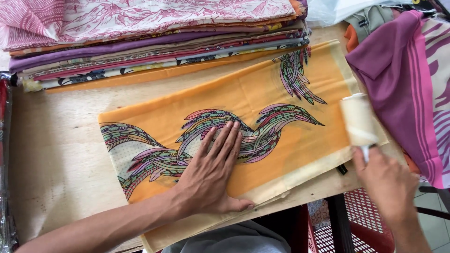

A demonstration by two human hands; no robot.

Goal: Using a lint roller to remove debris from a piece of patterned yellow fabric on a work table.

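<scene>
A folded orange cloth (243, 98) with a multicoloured feather pattern lies on a wooden table (56, 140). My left hand (213, 173) rests flat on it, fingers spread, pressing near its front edge. My right hand (386, 180) grips the handle of a lint roller (358, 119), whose cream-white roll lies on the cloth's right end.
A stack of folded patterned cloths (154, 37) sits along the table's back edge. More folded cloth in purple and pink (408, 79) lies at the right. A red plastic crate (361, 220) stands below the table's front edge. Plastic wrapping (3, 154) lines the left edge.
</scene>
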